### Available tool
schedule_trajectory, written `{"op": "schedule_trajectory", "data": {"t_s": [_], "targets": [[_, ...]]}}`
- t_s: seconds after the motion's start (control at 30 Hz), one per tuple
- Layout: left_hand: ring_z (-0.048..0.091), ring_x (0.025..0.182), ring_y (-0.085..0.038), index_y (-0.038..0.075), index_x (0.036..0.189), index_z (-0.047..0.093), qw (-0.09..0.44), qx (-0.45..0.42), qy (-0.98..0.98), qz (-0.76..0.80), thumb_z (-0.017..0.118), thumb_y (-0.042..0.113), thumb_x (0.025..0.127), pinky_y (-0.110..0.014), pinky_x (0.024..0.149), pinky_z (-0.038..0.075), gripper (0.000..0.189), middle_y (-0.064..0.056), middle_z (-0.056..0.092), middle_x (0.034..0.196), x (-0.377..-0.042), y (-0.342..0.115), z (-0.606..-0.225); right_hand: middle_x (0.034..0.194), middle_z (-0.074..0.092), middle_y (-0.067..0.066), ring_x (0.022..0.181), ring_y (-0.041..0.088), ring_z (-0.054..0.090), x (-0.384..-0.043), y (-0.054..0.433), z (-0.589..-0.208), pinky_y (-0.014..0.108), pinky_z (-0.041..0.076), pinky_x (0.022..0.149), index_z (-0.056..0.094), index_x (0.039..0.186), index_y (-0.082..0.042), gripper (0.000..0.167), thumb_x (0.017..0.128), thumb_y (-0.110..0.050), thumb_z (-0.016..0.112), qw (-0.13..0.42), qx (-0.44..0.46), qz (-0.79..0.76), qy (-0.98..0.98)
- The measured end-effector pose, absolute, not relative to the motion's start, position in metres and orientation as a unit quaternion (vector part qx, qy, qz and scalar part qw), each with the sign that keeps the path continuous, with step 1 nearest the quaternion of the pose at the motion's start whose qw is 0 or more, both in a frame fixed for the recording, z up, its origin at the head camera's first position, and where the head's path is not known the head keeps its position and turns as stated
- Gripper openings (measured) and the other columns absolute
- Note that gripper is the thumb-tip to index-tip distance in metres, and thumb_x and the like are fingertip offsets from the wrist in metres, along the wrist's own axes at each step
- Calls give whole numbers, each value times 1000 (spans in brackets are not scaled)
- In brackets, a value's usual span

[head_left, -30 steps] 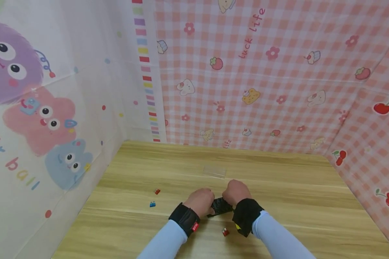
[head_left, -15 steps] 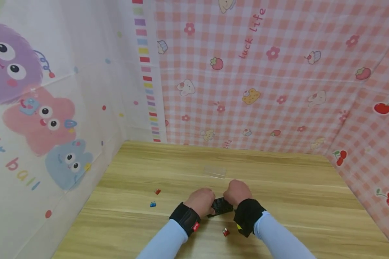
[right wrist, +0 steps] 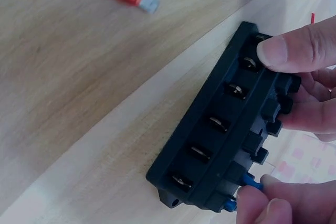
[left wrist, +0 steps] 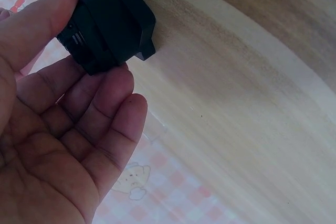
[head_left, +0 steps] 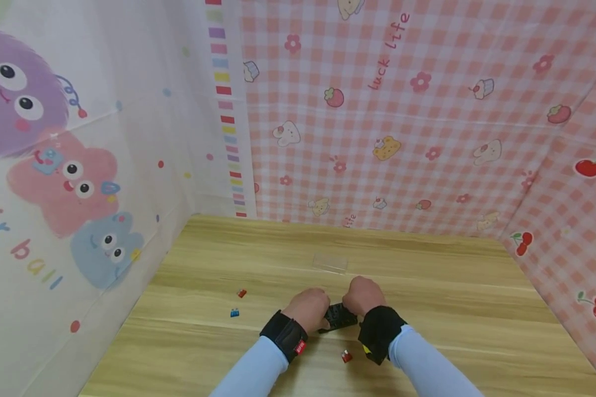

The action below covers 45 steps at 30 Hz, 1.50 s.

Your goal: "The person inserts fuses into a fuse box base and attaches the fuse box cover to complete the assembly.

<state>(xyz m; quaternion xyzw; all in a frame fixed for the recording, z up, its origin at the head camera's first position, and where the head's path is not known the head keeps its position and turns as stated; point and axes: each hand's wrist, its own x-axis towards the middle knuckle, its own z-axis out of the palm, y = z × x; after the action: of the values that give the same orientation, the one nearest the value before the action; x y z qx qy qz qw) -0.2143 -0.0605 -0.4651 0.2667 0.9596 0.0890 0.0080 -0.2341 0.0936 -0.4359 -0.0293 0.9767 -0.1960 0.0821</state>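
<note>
A black fuse block [head_left: 340,317] is between my two hands, tilted in the right wrist view, where a row of metal contacts shows along it. My left hand [head_left: 308,310] grips one end, thumb on top and fingers beneath; the left wrist view shows the block [left wrist: 107,30] between thumb and fingertips. At the other end my right hand [head_left: 364,296] pinches a small blue blade fuse [right wrist: 251,181] right at a slot in the block's side. Another bit of blue [right wrist: 229,204] shows in the end slot, partly behind the right fingers.
A red blade fuse [head_left: 346,356] lies on the wooden table [head_left: 452,309] just in front of the block. Farther left lie another red fuse [head_left: 241,293] and a blue fuse [head_left: 235,312]. Behind the hands is a clear plastic cover [head_left: 330,263]. Printed cloth walls surround the table.
</note>
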Motion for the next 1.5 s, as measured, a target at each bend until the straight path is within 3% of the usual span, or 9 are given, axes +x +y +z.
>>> {"op": "schedule_trajectory", "data": {"t_s": [0.6, 0.9, 1.3, 1.5], "targets": [[53, 67, -10, 10, 75, 68, 8, 272, 959, 81, 88, 25, 75, -25, 63, 47, 25, 3, 56, 73, -213, -61, -465, 70, 62, 7, 63, 21, 53, -237, 85, -443, 36, 47, 61, 64, 69, -4, 11, 80, -4, 65, 57, -31, -150, 987], [53, 66, -10, 10, 78, 68, 5, 271, 959, 78, 88, 26, 74, -26, 64, 47, 26, 3, 57, 73, -215, -60, -471, 66, 58, 4, 61, 22, 50, -236, 94, -435, 33, 44, 61, 65, 66, -4, 13, 76, -8, 73, 96, -38, -173, 979], [58, 72, -12, 10, 79, 70, 8, 281, 957, 66, 87, 27, 76, -25, 67, 50, 24, 2, 59, 77, -215, -61, -462, 68, 59, 5, 62, 22, 51, -235, 92, -437, 36, 45, 60, 61, 69, -5, 10, 79, -6, 64, 83, -44, -162, 982], [59, 71, -12, 11, 77, 68, 1, 283, 957, 54, 88, 28, 74, -26, 67, 50, 26, 2, 59, 75, -216, -59, -463, 68, 57, 5, 61, 22, 49, -234, 91, -435, 34, 42, 60, 62, 71, -4, 9, 80, -8, 64, 102, -54, -156, 981]]}}
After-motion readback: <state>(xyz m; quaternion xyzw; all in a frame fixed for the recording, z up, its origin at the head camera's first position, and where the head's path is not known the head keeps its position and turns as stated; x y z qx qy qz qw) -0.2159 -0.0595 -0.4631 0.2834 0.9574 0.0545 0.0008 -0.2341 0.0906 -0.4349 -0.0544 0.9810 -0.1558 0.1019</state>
